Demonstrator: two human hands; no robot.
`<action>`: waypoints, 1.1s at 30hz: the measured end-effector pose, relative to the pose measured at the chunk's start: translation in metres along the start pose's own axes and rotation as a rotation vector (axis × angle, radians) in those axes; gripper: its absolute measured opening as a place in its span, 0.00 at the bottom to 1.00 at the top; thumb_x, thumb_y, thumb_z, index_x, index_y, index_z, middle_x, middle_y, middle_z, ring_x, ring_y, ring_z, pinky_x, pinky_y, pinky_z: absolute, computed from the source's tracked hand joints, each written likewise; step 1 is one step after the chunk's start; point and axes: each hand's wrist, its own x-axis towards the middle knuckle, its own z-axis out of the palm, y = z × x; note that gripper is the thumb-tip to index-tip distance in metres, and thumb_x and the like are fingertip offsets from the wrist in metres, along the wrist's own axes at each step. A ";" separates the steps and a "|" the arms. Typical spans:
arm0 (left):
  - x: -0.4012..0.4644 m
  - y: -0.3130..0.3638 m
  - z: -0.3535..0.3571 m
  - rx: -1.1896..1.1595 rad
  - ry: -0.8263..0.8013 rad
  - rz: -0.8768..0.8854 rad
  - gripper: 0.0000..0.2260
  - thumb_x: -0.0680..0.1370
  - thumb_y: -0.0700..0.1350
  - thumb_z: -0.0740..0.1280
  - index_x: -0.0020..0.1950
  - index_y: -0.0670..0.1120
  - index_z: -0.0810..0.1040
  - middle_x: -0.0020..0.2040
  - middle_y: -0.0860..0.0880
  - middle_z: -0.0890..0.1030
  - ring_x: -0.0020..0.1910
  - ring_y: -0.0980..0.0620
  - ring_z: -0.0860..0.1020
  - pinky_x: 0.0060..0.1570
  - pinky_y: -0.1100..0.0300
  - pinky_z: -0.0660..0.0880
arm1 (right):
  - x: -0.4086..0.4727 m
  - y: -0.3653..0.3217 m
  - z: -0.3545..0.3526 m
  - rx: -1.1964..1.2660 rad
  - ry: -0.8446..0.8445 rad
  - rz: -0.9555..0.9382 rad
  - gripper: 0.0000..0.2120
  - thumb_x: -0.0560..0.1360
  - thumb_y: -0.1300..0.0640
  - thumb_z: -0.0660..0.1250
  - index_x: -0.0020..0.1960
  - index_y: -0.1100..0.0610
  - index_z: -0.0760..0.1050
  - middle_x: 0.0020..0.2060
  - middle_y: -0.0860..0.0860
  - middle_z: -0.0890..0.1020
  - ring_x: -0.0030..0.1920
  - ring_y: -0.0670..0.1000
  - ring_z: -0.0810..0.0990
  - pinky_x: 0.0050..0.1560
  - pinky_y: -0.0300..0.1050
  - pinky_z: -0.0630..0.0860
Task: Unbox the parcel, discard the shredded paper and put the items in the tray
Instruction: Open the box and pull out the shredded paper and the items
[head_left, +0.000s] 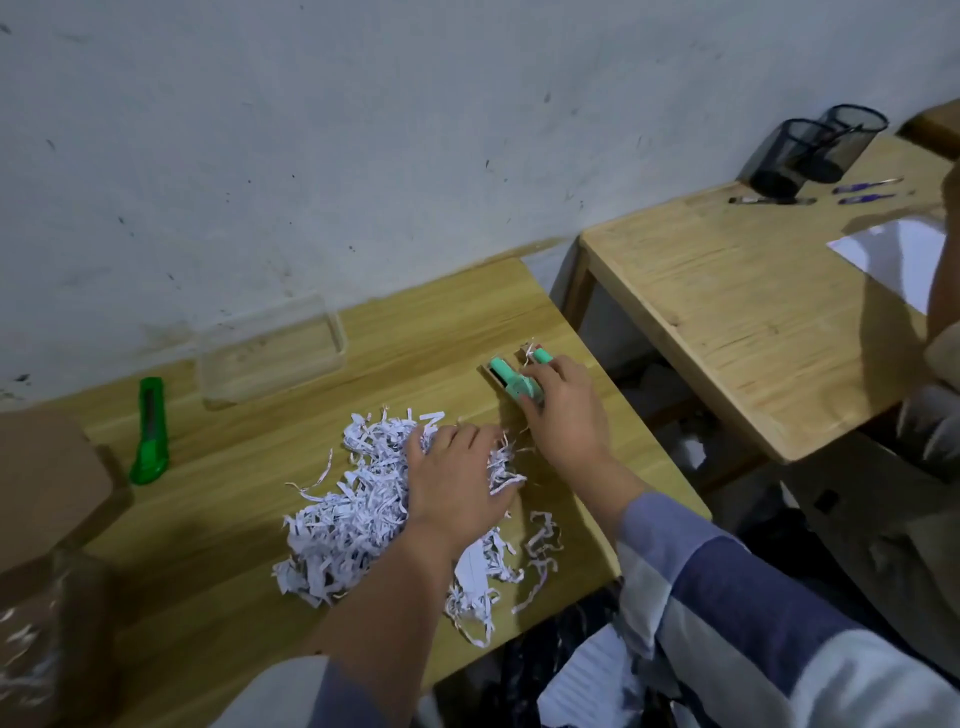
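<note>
R hand (563, 410) has its fingers curled over mint-green items (519, 376) on the table (234, 519), looks like a light hold; L hand (457, 478) lies flat and open on the shredded paper (353, 509), gripping nothing. Step, I'd say: sorting items from the shreds w/ tray (272, 353) still empty. Next: lift items clear, carry left to tray near wall, shake off stray strips, then bin paper.

A single head-worn wide-angle view looks forward and steeply down, close over the light wooden counter (218, 493). The marked white wall (363, 130) fills the frame from ten to one o'clock; a second wooden counter (727, 312) recedes toward two o'clock.
</note>
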 end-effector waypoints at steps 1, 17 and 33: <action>-0.001 0.002 -0.002 -0.014 0.006 -0.006 0.28 0.73 0.68 0.57 0.69 0.58 0.63 0.67 0.58 0.71 0.69 0.54 0.65 0.71 0.43 0.49 | -0.010 0.003 0.001 0.012 0.051 0.021 0.14 0.76 0.58 0.65 0.61 0.57 0.75 0.57 0.54 0.76 0.59 0.56 0.73 0.57 0.51 0.74; 0.029 0.026 -0.008 0.060 -0.174 0.165 0.26 0.81 0.51 0.53 0.78 0.53 0.50 0.79 0.54 0.42 0.78 0.53 0.46 0.74 0.42 0.47 | -0.081 0.020 0.012 -0.056 -0.212 -0.142 0.13 0.61 0.71 0.70 0.43 0.59 0.82 0.40 0.54 0.82 0.44 0.55 0.79 0.42 0.43 0.76; 0.019 0.018 0.019 -0.013 0.012 0.224 0.21 0.81 0.52 0.55 0.75 0.53 0.63 0.72 0.53 0.67 0.72 0.54 0.63 0.70 0.55 0.56 | 0.011 0.012 -0.016 0.113 -0.152 0.078 0.13 0.76 0.59 0.63 0.59 0.53 0.79 0.56 0.54 0.82 0.55 0.56 0.80 0.54 0.47 0.75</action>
